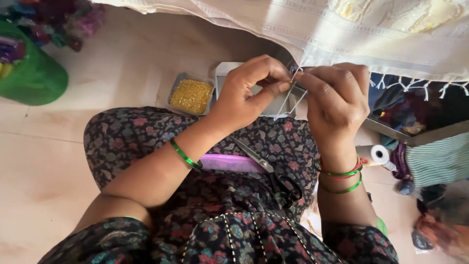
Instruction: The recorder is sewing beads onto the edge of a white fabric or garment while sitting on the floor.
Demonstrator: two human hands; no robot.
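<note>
My left hand and my right hand meet in front of me, fingertips pinched together on white threads that hang from the edge of a cream cloth. The threads run down between both hands. A pair of scissors and a purple comb lie on my lap, just below the hands. Green bangles circle both wrists.
A small tray of golden beads sits on the floor beyond my knee, beside a white box. A green container stands at far left. A spool of white thread and heaped fabrics lie at right.
</note>
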